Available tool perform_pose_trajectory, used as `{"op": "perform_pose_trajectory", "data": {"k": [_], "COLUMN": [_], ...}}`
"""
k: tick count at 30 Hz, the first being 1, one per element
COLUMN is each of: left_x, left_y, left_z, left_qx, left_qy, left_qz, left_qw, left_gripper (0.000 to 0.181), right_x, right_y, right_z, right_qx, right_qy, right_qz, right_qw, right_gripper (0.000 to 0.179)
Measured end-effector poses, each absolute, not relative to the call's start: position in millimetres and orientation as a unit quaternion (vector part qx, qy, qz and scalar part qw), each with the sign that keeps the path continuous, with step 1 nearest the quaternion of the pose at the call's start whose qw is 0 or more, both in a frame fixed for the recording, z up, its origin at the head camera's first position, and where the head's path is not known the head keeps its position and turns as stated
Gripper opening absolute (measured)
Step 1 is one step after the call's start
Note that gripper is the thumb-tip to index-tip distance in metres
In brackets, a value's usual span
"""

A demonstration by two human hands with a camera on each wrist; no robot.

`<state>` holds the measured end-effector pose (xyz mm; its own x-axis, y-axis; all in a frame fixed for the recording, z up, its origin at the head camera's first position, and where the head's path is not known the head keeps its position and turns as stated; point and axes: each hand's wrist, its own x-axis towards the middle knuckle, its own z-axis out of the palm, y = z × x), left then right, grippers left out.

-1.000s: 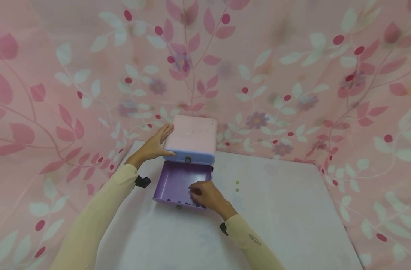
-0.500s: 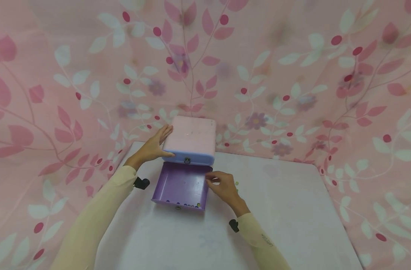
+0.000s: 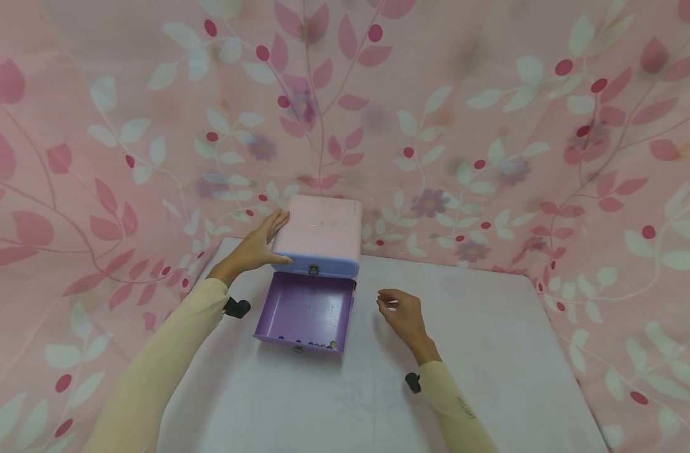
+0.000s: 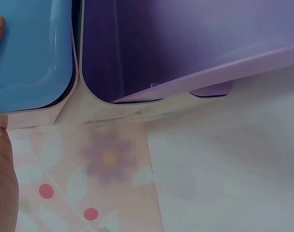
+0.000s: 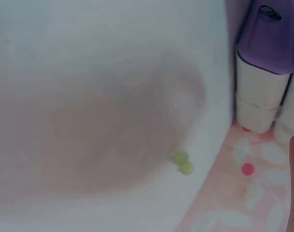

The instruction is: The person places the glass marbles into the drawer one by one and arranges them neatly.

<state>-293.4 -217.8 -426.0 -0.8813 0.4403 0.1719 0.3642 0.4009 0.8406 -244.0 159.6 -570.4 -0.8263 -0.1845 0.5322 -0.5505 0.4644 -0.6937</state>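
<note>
A small drawer box (image 3: pixel 320 225) with a pink top and a blue upper drawer front (image 3: pixel 336 267) stands toward the back of the table. Its purple lower drawer (image 3: pixel 305 302) is pulled far out; small dark pieces and a yellow-green one (image 3: pixel 333 344) lie along its front wall. My left hand (image 3: pixel 253 247) rests against the box's left side, thumb on the blue front. Off to the drawer's right, my right hand (image 3: pixel 406 313) hovers with loosely bent fingers and no visible object. Two small yellow-green pieces (image 5: pixel 181 158) lie on the table in the right wrist view.
A pale cloth covers the table (image 3: pixel 480 365). Pink leaf-patterned fabric (image 3: pixel 435 126) hangs behind and on both sides, close to the box's back. Black wrist cameras (image 3: pixel 236 307) sit on both wrists.
My right hand has come out of the purple drawer and moved right, over the table. The yellow-green piece in the drawer's front corner has come into sight. My left hand stays on the box.
</note>
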Motion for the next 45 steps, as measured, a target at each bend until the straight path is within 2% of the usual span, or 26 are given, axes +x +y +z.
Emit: {"op": "perform_pose_trajectory", "data": {"k": [12,25,45], "left_x": [-294.8,-295.8,-295.9], "left_y": [-220.1,-220.1,-219.9], "left_z": [-427.7,-426.3,-428.7], "left_qx": [0.240,0.246,0.242], "left_qy": [0.835,0.831,0.826], "left_qz": [0.494,0.497,0.507], "left_qw": [0.033,0.037,0.039], "left_gripper": [0.121,0.120,0.121], "right_x": [-243.6,-242.1,-240.5], "right_y": [182.7,194.3,194.2], "right_z": [-594.6,-607.6,-612.4], "right_qx": [0.109,0.052,0.046], "right_qy": [-0.872,-0.900,-0.921], "right_qz": [0.456,0.421,0.381], "right_qw": [0.140,0.097,0.069], "right_gripper": [0.017,0.019,0.023]}}
